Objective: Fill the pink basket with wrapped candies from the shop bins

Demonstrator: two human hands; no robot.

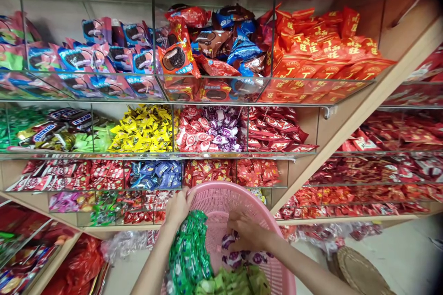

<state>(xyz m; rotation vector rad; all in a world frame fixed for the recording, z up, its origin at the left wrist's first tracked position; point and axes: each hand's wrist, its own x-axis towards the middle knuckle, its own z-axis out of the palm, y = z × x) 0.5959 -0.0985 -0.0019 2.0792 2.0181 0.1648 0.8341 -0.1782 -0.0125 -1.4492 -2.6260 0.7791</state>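
Note:
My left hand (179, 205) is closed on the rim of a pink plastic basket (273, 221). Inside the basket, my right hand (242, 228) reaches down with bent fingers at some purple-and-white wrapped candies (230, 241); its fingertips are partly hidden, so its hold is unclear. Green shiny packets (190, 253) fill the basket's left side. Olive-green packets (235, 282) lie at the bottom of the view, below the purple ones.
Glass-fronted shelves (207, 154) of wrapped sweets stand ahead, with yellow candies (145, 129) and red packets (321, 46). A wooden divider (349, 115) slants at right. Plastic bags (126, 245) and a round woven item (360, 269) sit below.

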